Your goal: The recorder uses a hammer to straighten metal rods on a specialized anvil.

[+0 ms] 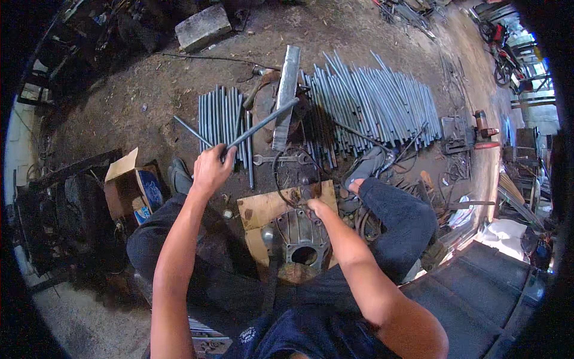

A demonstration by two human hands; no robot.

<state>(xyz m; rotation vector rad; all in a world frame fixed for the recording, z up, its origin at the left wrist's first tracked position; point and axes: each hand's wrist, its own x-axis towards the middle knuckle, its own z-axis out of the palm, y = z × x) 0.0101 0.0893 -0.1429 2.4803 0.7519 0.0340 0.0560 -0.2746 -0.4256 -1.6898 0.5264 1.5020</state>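
Observation:
My left hand (212, 172) is closed around one end of a grey metal rod (263, 124), which slants up to the right. The rod's far end rests on or just over a flat metal bar (287, 90). Another thin rod (190, 130) runs left from beside the hand; whether it is gripped too is unclear. My right hand (317, 207) is closed low at the centre, just above a ribbed metal casting (301, 233). What it grips is dark and hard to make out. Between the hands and the bar lies a wrench (281, 160).
Many rods lie in a small row (222, 116) at left and a large pile (382, 102) at right. Cardboard (254, 206) lies under the casting. An open carton (124, 182) stands left, a concrete block (203, 27) far off. A dark cable (277, 182) loops near my right hand.

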